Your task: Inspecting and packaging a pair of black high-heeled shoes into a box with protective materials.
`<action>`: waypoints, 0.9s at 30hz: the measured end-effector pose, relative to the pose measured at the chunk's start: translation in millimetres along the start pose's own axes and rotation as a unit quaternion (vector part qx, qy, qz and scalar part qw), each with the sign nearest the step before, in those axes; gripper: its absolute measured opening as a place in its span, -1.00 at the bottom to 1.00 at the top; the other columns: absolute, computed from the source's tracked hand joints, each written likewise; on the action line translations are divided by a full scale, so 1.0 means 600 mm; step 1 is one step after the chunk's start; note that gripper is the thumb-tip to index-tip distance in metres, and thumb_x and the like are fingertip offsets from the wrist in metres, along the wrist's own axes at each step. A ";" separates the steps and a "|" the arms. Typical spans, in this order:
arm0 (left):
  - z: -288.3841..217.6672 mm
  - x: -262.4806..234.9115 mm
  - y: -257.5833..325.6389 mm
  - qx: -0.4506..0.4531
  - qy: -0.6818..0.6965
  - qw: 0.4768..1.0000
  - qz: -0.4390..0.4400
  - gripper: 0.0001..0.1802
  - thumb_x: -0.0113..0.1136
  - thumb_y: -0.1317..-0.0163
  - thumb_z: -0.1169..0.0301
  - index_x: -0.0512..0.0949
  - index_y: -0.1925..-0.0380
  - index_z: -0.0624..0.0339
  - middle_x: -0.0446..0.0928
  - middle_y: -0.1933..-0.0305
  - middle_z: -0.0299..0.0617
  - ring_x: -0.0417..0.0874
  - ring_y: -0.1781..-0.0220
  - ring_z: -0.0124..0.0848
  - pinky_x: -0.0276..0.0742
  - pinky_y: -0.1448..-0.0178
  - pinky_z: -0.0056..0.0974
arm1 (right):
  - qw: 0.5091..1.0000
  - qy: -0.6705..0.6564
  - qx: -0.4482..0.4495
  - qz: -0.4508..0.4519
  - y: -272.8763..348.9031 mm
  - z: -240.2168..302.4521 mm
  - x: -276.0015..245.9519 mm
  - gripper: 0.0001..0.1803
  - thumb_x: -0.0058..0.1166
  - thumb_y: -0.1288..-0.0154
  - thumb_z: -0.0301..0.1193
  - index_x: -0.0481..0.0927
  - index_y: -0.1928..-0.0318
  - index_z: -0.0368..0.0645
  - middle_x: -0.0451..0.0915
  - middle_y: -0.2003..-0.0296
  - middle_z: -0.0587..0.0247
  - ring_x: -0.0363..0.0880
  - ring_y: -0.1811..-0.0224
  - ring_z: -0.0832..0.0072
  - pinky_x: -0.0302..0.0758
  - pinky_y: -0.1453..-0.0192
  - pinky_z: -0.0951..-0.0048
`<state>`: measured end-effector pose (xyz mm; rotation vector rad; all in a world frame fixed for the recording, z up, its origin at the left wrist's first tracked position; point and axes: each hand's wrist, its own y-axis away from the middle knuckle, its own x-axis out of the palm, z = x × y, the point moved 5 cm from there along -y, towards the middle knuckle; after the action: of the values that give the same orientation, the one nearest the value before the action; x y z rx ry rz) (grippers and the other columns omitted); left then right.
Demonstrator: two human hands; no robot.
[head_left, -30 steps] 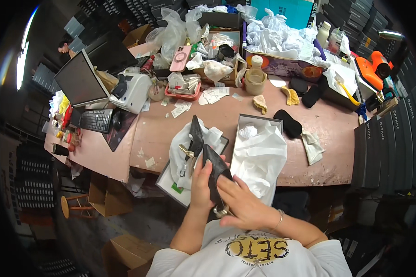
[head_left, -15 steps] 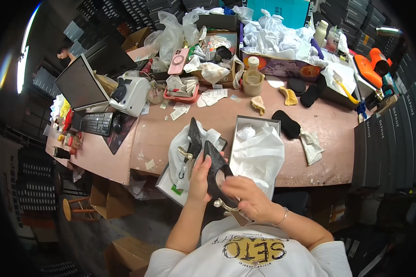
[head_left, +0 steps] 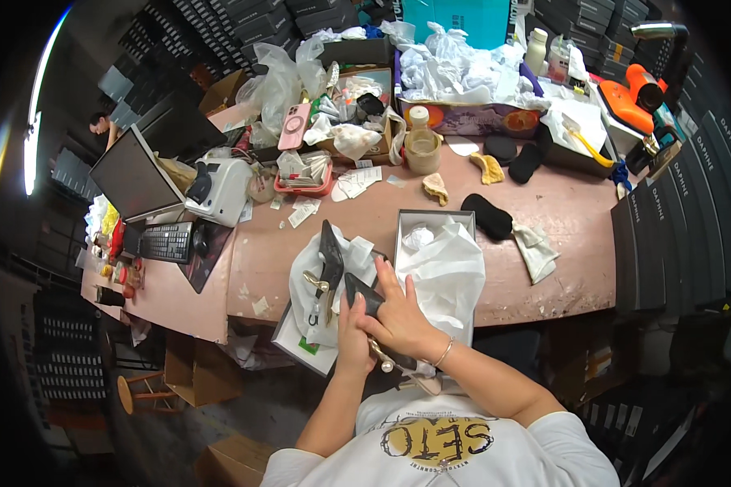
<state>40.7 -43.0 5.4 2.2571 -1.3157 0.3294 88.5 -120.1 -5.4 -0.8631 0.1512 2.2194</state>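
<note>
My left hand (head_left: 353,339) is closed around a black pointed-toe shoe (head_left: 362,294) with a gold, pearl-ended trim, held in front of my chest. Over its upper lies my right hand (head_left: 406,319), fingers spread and stretched toward the toe, covering much of the shoe. Its heel end points back at my shirt. A matching black shoe (head_left: 330,258) rests toe away from me on white paper in a grey shoebox part (head_left: 288,337) just beyond my left hand. Right of it stands another shoebox part (head_left: 400,235) lined with crumpled white tissue paper (head_left: 447,276).
Black pads (head_left: 487,217), a whitish cloth (head_left: 536,252) and yellow sponge pieces (head_left: 434,188) lie on the table's right half. A jar (head_left: 422,150), a red basket (head_left: 304,187) and a tissue-filled box (head_left: 463,73) stand behind. Left are a monitor (head_left: 136,174) and keyboard (head_left: 166,242).
My right hand has moved from the shoe's opening up over its toe, fingers now spread. The shoe sits slightly lower and closer to me. The whole view has shifted a little.
</note>
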 end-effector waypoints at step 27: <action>0.066 -0.034 0.100 -0.222 0.192 0.949 0.116 -0.41 0.10 -0.23 0.52 0.19 -0.27 0.27 0.40 -0.17 0.14 0.52 -0.17 0.08 0.53 -0.20 0.11 | 0.946 0.321 0.044 0.015 -0.128 -0.217 -0.074 -0.65 0.06 -0.19 -0.47 0.50 -0.02 -0.11 0.53 0.18 -0.01 0.61 0.20 0.16 0.56 0.15 0.24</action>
<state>-23.0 -73.4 -19.2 1.5767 -1.2894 0.4746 233.0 -136.6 -66.1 -1.5108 0.5678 1.8624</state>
